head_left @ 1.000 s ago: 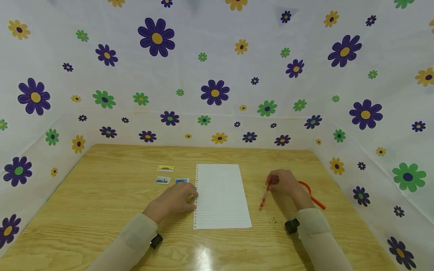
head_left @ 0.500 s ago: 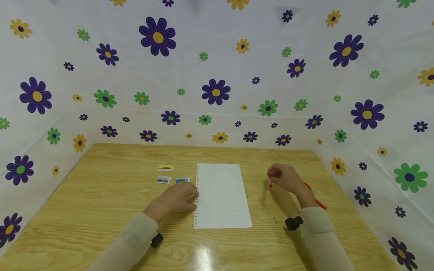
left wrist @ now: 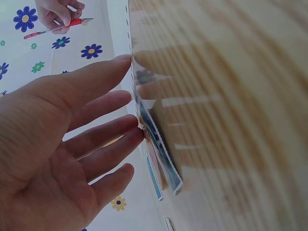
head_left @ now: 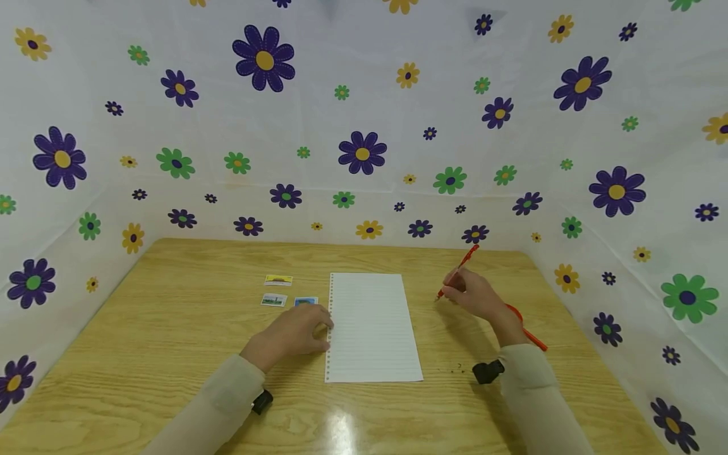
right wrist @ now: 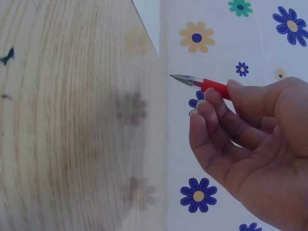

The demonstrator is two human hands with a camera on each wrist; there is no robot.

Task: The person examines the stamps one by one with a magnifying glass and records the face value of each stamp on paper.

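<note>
A sheet of lined paper (head_left: 372,335) with punched holes down its left side lies in the middle of the table. My left hand (head_left: 290,335) rests at that holed edge, thumb and fingertips touching it; in the left wrist view the fingers (left wrist: 103,132) are relaxed and spread. To the right of the sheet, my right hand (head_left: 476,297) pinches a red pen (head_left: 470,254) between thumb and fingers, raised over the table. The right wrist view shows the pen's bare metal tip (right wrist: 183,79) pointing away from the fingers, and its red grip.
Three small picture cards, one yellow (head_left: 279,280), one greenish (head_left: 274,300) and one blue (head_left: 306,301), lie left of the sheet. A bent red strip (head_left: 533,339) lies by my right wrist. Dark specks (head_left: 459,366) dot the wooden table (head_left: 142,354). Flowered cloth (head_left: 318,126) walls the table in.
The right hand has turned the pen around: its tip now points down to the left and its back end up to the right. The left hand and paper have stayed put.
</note>
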